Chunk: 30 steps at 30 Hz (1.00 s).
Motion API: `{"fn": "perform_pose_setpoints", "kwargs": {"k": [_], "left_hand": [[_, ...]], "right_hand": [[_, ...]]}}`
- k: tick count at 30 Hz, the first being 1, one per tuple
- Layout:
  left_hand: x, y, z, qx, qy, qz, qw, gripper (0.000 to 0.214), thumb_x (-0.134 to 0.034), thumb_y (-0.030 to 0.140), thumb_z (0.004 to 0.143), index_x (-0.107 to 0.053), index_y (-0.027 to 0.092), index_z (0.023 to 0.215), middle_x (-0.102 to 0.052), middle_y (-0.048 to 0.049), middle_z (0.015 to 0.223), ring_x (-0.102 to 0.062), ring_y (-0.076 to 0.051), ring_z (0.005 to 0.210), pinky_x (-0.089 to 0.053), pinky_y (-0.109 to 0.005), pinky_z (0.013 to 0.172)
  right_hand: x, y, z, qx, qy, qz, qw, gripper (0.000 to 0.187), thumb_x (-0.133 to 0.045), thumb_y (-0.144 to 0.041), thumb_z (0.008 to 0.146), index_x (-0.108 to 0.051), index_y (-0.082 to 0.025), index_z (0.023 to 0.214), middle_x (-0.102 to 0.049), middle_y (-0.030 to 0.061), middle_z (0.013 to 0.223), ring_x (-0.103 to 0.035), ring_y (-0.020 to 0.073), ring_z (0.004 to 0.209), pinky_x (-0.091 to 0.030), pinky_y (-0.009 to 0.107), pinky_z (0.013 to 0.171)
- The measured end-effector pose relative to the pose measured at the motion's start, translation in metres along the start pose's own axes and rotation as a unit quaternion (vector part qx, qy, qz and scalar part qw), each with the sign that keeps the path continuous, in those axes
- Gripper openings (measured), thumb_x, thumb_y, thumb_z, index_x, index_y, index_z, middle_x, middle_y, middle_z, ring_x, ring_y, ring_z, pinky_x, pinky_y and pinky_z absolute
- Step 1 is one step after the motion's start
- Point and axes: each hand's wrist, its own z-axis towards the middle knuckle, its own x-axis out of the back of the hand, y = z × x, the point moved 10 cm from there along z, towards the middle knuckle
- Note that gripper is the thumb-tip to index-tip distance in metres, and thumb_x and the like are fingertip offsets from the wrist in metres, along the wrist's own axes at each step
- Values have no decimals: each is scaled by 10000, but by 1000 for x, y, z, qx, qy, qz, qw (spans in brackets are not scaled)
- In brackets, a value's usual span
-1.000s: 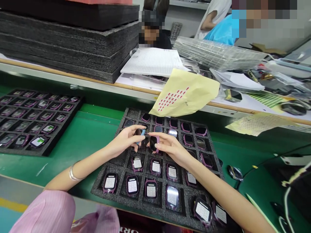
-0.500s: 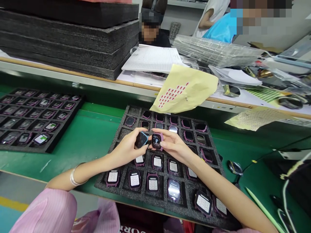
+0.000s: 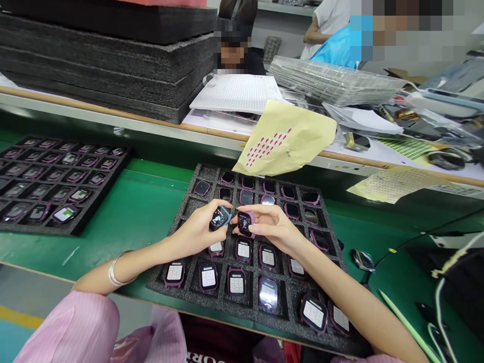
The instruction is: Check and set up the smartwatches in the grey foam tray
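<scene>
I see two hands at work, and each one has one watch. The left hand (image 3: 198, 228) pinches a blue watch (image 3: 220, 218) between thumb and fingers, and the right hand (image 3: 279, 227) pinches a purple watch (image 3: 245, 223) the same way. Both watches are side by side above one black tray (image 3: 206, 301), with six more watches in its front row. One other black tray (image 3: 101, 195) of watches sits to the left on the green table (image 3: 159, 179). Two yellow papers (image 3: 306, 136) hang from the shelf (image 3: 212, 136).
</scene>
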Motion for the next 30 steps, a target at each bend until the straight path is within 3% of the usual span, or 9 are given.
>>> {"fn": "perform_pose_setpoints", "kwargs": {"k": [12, 22, 30], "left_hand": [[11, -3, 3, 17, 4, -33, 999, 345, -542, 157, 816, -479, 199, 1153, -550, -7, 939, -517, -138, 767, -423, -238, 690], [6, -2, 6, 15, -15, -31, 999, 332, -551, 168, 833, -469, 201, 1153, -554, -7, 955, -509, -130, 775, -419, -238, 690], [-1, -8, 1, 55, -32, -38, 997, 335, -530, 217, 852, -427, 221, 1171, -527, 34, 869, -456, -62, 527, -398, -192, 500]], "right_hand": [[2, -9, -8, 12, 21, 9, 1000, 374, -763, -170, 747, -687, -199, 1112, -730, 91, 1008, -710, 212, 855, -532, 325, 815], [6, -4, -8, -2, 31, 0, 1000, 379, -756, -179, 754, -676, -187, 1124, -724, 100, 1017, -705, 211, 861, -528, 322, 804], [7, -1, -9, -15, 39, -11, 999, 382, -757, -187, 754, -674, -193, 1128, -728, 88, 1008, -708, 205, 860, -528, 323, 815]]}}
